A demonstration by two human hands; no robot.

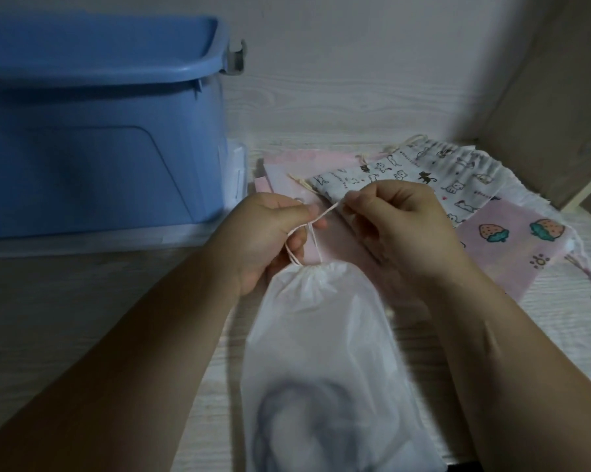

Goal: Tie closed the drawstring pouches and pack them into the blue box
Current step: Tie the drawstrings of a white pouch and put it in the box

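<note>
A translucent white drawstring pouch (324, 362) lies in front of me with its neck gathered at the far end. Its thin white drawstring (316, 221) runs up from the neck and crosses between my hands. My left hand (270, 233) pinches one part of the string just above the neck. My right hand (396, 219) pinches the other end, pulled a little to the right. The blue box (93, 131) stands at the back left, its inside hidden from here.
Behind my hands lie a white cat-print pouch (433, 175), a pink strawberry-print pouch (512, 247) and another pale pink pouch (287, 178), all flat on the light wooden surface (321, 110). A wooden panel (559, 97) rises at the right. A wall closes the back.
</note>
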